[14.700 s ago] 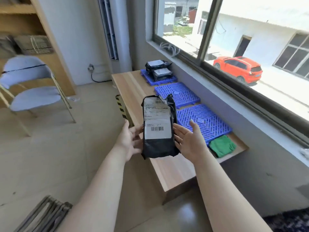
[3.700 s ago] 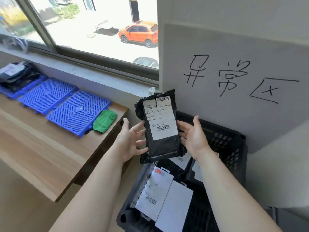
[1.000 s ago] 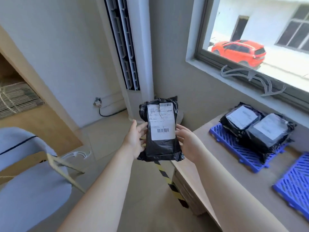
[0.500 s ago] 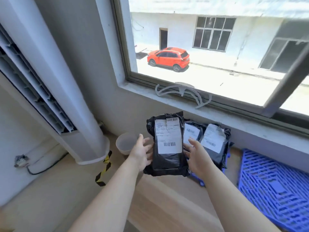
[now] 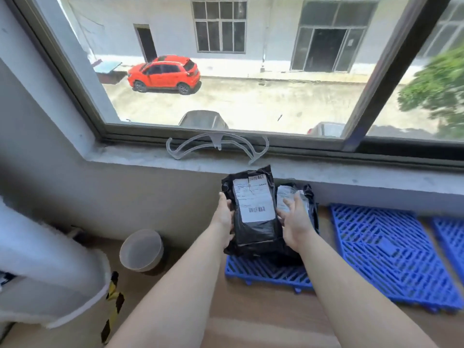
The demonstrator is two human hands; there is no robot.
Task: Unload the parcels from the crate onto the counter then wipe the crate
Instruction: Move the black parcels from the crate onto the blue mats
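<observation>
both hands held the black parcel above the blue mat, left hand gripping its edge, right hand (fingers spread) against its side.

From my view the black plastic parcel with the white label covers most of the black parcels behind it, so I cannot count them. Its label print is too small to read. It also hides the far part of the blue slotted plastic mat under it. At right, a second blue slotted mat is cut by the frame edge. The green tree at upper right is blurred.
</observation>
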